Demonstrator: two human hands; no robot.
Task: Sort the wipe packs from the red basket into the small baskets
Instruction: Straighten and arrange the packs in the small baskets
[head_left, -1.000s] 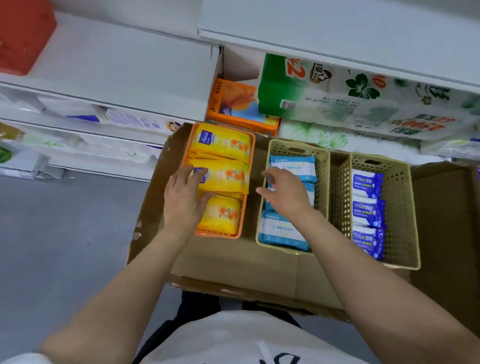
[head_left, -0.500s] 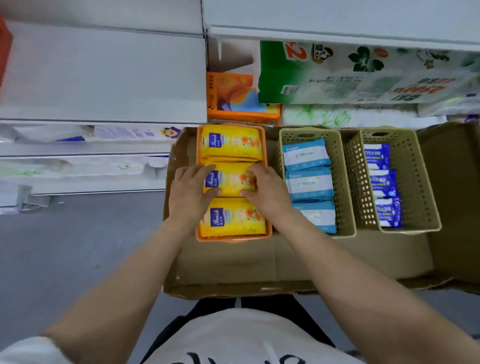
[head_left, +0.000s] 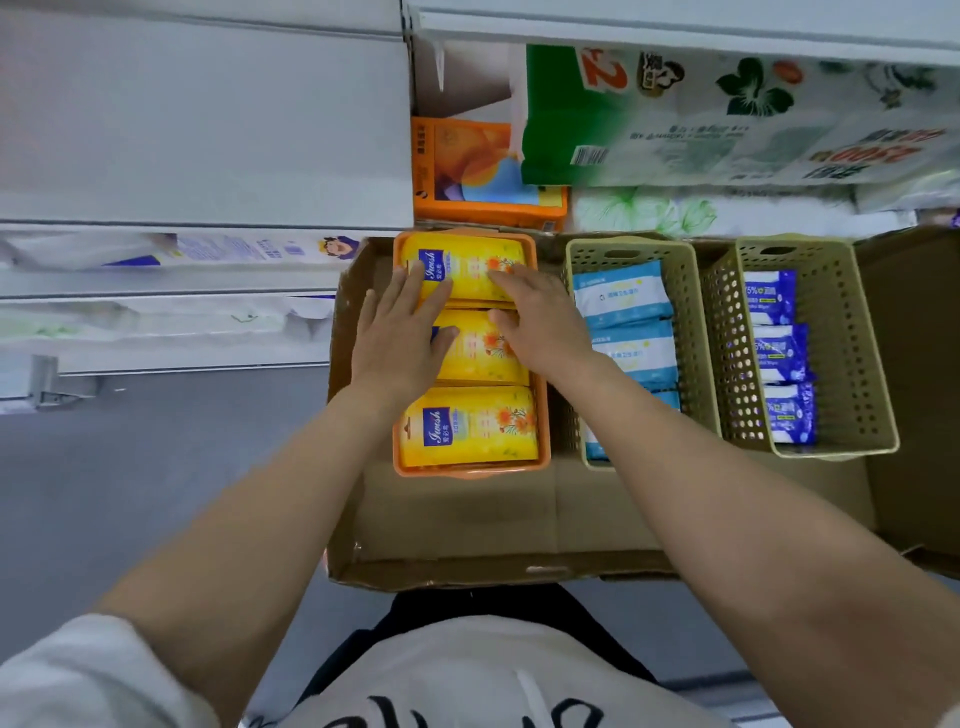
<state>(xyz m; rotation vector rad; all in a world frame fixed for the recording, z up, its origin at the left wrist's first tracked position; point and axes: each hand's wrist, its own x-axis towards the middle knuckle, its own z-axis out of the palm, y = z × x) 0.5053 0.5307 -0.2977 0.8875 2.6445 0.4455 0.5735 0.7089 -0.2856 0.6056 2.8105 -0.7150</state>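
Note:
Three yellow wipe packs (head_left: 467, 426) lie in a row in the small orange basket (head_left: 543, 415). My left hand (head_left: 400, 332) lies flat with straight fingers on the far and middle yellow packs. My right hand (head_left: 535, 322) rests on the same packs from the right, fingers extended. To the right, a beige basket (head_left: 691, 332) holds light-blue wipe packs (head_left: 623, 296). A second beige basket (head_left: 841, 353) holds three dark-blue wipe packs (head_left: 779, 353). The red basket is out of view.
All three baskets sit in an open cardboard box (head_left: 467, 530) in front of me. Behind it, white shelves (head_left: 208, 130) carry an orange tissue box (head_left: 478, 171) and green-and-white paper packs (head_left: 675, 114). Grey floor (head_left: 130, 493) lies to the left.
My right hand left the light-blue packs and came over to the yellow ones. Both hands then slid from the middle pack toward the far pack. The yellow packs now lie straight.

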